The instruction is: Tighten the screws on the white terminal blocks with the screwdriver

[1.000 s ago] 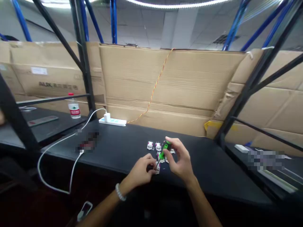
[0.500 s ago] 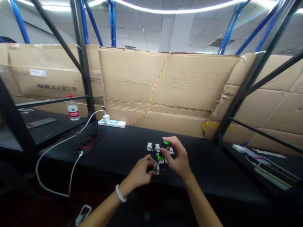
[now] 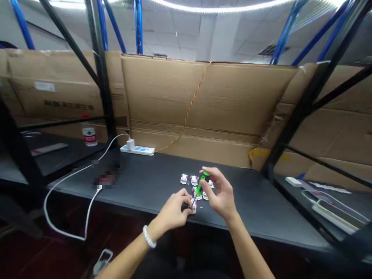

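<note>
My right hand (image 3: 219, 193) is closed round a small screwdriver with a green handle (image 3: 201, 183), its tip angled down and left. My left hand (image 3: 174, 211) pinches a small white part (image 3: 193, 206) against the black table (image 3: 145, 182), right under the screwdriver tip. Several more small white parts with pink marks (image 3: 188, 179) lie just beyond the hands. A white bead bracelet sits on my left wrist.
A white power strip (image 3: 138, 150) with a charger and white cable (image 3: 66, 182) lies at the back left. A bottle (image 3: 89, 135) stands on the left bench. Cardboard sheets (image 3: 226, 104) wall the back. Black frame posts rise left and right. Flat items (image 3: 325, 201) lie far right.
Both hands stay at the same spot. The right hand's fingers have shifted round the green handle, as if turning it; the view has tilted slightly.
</note>
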`<state>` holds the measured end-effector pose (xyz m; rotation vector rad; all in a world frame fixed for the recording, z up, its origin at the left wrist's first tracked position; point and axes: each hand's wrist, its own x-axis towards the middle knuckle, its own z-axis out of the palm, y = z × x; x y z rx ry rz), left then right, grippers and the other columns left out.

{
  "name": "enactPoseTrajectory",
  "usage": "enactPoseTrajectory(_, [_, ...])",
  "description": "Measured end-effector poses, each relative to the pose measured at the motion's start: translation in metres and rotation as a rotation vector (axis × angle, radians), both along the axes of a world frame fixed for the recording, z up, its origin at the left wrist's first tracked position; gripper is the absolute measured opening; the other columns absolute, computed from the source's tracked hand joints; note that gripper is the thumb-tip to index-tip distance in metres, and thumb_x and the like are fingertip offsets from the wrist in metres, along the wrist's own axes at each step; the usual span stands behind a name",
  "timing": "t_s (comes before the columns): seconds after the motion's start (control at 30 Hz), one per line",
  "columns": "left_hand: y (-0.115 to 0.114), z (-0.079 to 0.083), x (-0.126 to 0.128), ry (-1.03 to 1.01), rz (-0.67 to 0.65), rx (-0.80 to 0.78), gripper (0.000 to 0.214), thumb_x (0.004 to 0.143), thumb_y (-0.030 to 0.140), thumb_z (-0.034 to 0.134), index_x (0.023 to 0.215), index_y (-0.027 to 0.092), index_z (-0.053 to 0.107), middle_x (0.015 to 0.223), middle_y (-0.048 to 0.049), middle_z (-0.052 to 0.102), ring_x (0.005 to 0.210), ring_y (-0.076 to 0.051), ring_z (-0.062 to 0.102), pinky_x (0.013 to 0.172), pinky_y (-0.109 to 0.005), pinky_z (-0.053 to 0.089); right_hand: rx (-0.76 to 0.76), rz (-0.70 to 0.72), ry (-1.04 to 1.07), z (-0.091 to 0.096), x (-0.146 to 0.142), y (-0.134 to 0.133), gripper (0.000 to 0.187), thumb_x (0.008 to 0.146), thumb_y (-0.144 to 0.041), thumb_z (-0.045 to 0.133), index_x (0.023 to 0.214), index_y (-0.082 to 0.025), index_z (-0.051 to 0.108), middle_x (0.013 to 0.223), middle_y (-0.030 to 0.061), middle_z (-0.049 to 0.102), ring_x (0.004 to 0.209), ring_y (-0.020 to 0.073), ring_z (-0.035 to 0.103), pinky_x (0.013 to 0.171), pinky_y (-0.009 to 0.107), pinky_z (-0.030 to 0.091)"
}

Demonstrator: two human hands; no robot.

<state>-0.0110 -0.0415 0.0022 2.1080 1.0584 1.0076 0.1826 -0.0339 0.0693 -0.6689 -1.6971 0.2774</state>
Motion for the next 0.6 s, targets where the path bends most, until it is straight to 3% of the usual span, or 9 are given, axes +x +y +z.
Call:
enactPoseTrajectory(0.3, [0.001,-0.001,0.0,0.01,-0.001,0.023,0.017,0.081,0.005,0.07,0.077,0.022,0.07,0.107,-0.0051,0.069,0.1,-0.023,0.07,0.099,-0.034,0.054,0.054,-0.008,-0.051,0.002,0.004,0.0,0.04,0.099,-0.024,0.07,0.139,-0.029,0.069,0.116,0.0083,0.069,0.1,0.0215,0.071,0.086,0.037,0.062])
enactPoseTrajectory(0.47, [-0.001,0.002,0.001,0.018,0.0,0.007,0.016,0.082,0.006,0.071,0.078,0.021,0.069,0.107,-0.0045,0.068,0.099,-0.023,0.069,0.097,-0.033,0.054,-0.012,0.146,-0.082,0.006,0.008,-0.002,0.041,0.106,-0.023,0.057,0.146,-0.031,0.063,0.136,0.0116,0.069,0.114,0.0253,0.073,0.099,0.045,0.061])
enactPoseTrajectory(0.6, [-0.001,0.001,0.001,0.038,0.007,0.011,0.017,0.081,0.004,0.07,0.078,0.021,0.07,0.105,-0.0041,0.068,0.1,-0.023,0.068,0.097,-0.033,0.053,0.028,0.012,-0.079,0.013,0.007,-0.003,0.031,0.098,-0.027,0.073,0.129,-0.031,0.073,0.115,0.007,0.072,0.093,0.0204,0.071,0.081,0.035,0.061])
